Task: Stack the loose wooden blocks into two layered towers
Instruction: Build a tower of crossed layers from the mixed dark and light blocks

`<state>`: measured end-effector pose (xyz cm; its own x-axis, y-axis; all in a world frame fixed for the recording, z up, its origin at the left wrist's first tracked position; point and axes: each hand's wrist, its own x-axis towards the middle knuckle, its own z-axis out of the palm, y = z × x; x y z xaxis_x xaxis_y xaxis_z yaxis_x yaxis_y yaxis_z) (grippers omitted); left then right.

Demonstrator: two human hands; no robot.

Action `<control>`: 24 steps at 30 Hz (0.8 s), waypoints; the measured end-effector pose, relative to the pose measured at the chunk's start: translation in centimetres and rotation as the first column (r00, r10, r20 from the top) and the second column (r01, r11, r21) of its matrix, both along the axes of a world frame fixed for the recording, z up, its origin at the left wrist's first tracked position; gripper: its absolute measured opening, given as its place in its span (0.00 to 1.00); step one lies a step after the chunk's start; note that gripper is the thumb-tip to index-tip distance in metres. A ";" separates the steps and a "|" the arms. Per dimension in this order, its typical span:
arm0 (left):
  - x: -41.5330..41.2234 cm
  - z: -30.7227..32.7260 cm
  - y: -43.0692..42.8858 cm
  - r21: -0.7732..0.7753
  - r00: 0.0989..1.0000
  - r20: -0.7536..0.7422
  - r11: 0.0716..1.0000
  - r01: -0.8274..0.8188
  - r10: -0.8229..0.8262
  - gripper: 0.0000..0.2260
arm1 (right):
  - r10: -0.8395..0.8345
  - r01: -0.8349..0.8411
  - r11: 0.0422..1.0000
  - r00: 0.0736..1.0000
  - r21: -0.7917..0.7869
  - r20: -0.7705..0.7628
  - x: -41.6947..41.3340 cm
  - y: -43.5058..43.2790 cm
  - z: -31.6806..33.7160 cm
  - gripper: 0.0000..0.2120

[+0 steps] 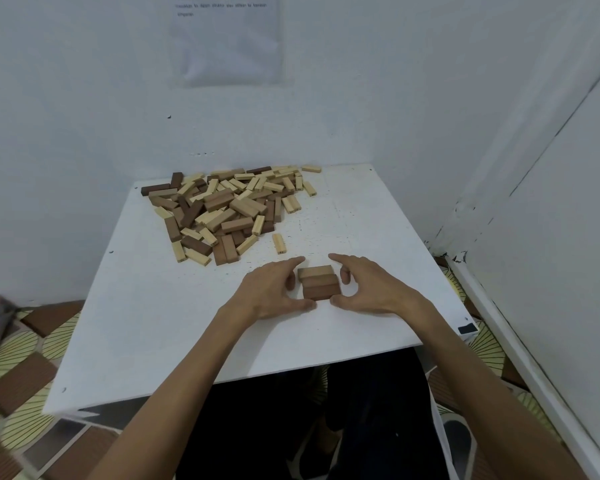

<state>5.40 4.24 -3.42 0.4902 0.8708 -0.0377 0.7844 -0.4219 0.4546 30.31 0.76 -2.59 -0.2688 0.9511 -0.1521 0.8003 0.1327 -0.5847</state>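
A flat layer of three brown wooden blocks [319,282] lies side by side on the white table [174,327], near its front middle. My left hand [274,289] cups the layer's left side, index finger stretched past the back corner and thumb at the front left corner. On the other side, my right hand [364,285] mirrors it, thumb at the front right corner and bent fingers against the right side. Neither hand lifts a block. A big pile of loose light and dark blocks [222,206] covers the far left of the table.
A single light block [279,243] lies apart between the pile and my hands. Walls stand close behind and to the right of the table. A paper sheet [227,39] hangs on the back wall. My legs are under the front edge.
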 end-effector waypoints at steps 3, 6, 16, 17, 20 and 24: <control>0.4 0.5 0.4 -0.031 0.999 0.015 0.998 0.051 -0.051 0.32 | 0.019 -0.019 1.000 1.000 0.000 -0.005 -0.3 0.4 0.2 0.36; 0.9 0.8 0.7 -0.061 0.996 0.013 0.994 0.089 -0.089 0.27 | 0.035 -0.035 0.999 0.999 0.004 -0.018 -0.5 0.8 0.3 0.33; 1.0 1.6 1.8 -0.149 0.991 -0.036 0.981 0.125 -0.132 0.30 | 0.088 -0.088 0.996 0.996 0.003 0.030 0.2 2.0 0.9 0.38; 1.1 1.7 2.0 -0.172 0.990 -0.036 0.977 0.125 -0.133 0.31 | 0.098 -0.098 0.995 0.994 0.010 0.046 0.1 2.0 0.8 0.36; 1.4 2.0 2.3 -0.240 0.990 -0.036 0.963 0.125 -0.137 0.31 | 0.089 -0.090 0.996 0.995 0.015 0.050 0.2 2.1 0.8 0.32; 1.9 2.3 2.7 -0.266 0.989 -0.065 0.957 0.114 -0.136 0.30 | 0.076 -0.076 0.997 0.996 -0.017 0.041 0.2 2.3 0.8 0.32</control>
